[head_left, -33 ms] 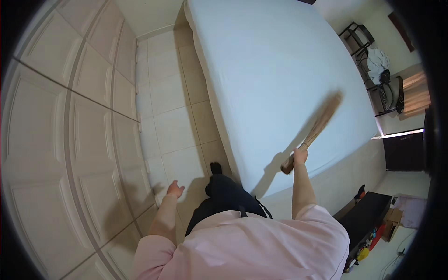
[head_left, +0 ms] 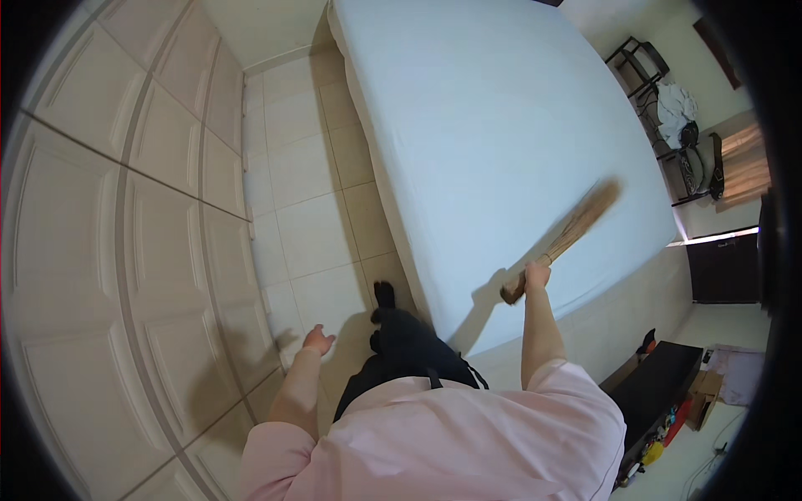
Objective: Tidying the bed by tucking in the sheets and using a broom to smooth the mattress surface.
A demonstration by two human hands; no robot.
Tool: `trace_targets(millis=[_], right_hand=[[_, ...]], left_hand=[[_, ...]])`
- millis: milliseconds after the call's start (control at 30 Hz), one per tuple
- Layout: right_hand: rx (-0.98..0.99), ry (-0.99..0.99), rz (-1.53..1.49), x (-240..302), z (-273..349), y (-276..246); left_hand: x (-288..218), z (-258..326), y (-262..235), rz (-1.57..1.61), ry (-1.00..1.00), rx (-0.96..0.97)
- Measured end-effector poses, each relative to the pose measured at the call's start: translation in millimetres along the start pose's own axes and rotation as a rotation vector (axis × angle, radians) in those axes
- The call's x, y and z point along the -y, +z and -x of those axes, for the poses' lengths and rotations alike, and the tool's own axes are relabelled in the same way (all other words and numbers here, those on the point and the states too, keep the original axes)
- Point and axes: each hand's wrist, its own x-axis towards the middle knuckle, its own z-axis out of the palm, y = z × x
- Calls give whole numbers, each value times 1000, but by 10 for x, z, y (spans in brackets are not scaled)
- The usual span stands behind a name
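Head view: the largest area is occupied by the bed, which is covered with a white sheet and extends from the top edge past the centre. The left side is taken up by a wardrobe with pale panelled doors. Between the two, a strip of light-tiled floor is exposed. At the lower edge, a pink shirt is seen from above, with dark trousers positioned ahead of it, beside the near corner of the bed. At lower right, a long black cabinet is located, with a cardboard box near it. At upper right, beyond the bed, a dark-framed chair and a bundled white cloth are placed.

The hand broom is positioned over the right part of the bed, with its bristles directed toward the upper right and its thick butt end toward the lower left. The bristle tips are blurred; contact with the sheet cannot be determined.

The broom is held by the right hand; the grip is wrapped around the handle, and the butt end is left protruding. The left hand is held over the floor, between the wardrobe and the trousers. Its grip is spread, and nothing is held.
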Motion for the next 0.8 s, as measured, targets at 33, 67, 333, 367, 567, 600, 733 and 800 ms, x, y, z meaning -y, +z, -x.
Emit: trace_targets(millis=[33, 67, 333, 367, 567, 600, 733, 800], right_hand=[[-3, 10, -5, 6, -66, 233], [21, 116, -100, 30, -97, 494], [447, -223, 399, 462, 1334, 2326], [545, -272, 517, 574, 1540, 2371], [836, -542, 778, 1489, 1327, 2346], [799, -624, 782, 1550, 1193, 2264], [417, -436, 691, 1477, 634, 1630], [97, -280, 568, 1338, 316, 1355]], left_hand=[[-83, -55, -29, -17, 20, 54], [-201, -135, -73, -37, 58, 57], [-1673, -946, -979, -68, 292, 103], [-1853, -1064, -1131, -63, 302, 125], [-2897, -1802, -1776, -295, 305, 131], [-3067, -1938, -1843, -310, 310, 98], [-3793, -2274, -1946, -330, 400, -131], [-4130, -2355, -1966, -361, 551, -250]])
